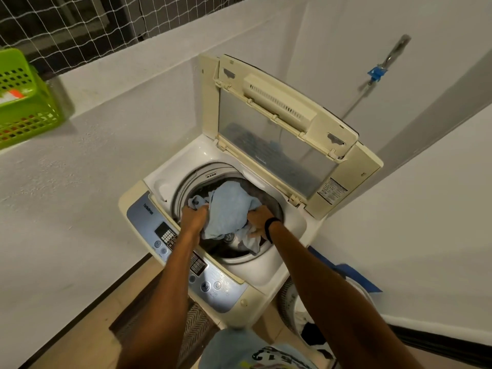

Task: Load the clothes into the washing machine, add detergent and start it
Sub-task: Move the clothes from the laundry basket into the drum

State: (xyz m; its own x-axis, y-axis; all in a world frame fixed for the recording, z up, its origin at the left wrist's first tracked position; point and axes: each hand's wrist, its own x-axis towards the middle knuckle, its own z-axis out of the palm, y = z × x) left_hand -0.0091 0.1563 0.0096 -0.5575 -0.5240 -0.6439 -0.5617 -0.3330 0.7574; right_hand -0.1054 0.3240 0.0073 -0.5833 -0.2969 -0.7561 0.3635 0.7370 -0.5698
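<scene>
Forearms reach down from the bottom of the view into an open top-loading washing machine (269,272), so loading is under way and not finished.

Far left, a green plastic basket (24,102) sits on a white ledge with something orange and white inside. I cannot tell whether that is detergent, and no bottle or packet shows anywhere else.

Next comes the blue control panel (221,291) along the machine's front edge, untouched, with no sign that I can read of a cycle running.

The left hand (194,218) has its fingers curled round a fold of a light blue garment (229,209) at the left side of the drum (186,187). The garment is bunched high in the drum mouth, with darker cloth under it.

The right hand (259,218), with a black wristband (272,228), grips the same garment on its right side, fingers sunk into the cloth.

Behind, the lid (266,134) stands folded upright.

To the right, a white laundry basket (290,302) stands on the floor beside the machine, with some cloth apparently left in it.

By my judgement, still to do are pushing this garment down, loading any rest, adding detergent, shutting the lid and starting.
</scene>
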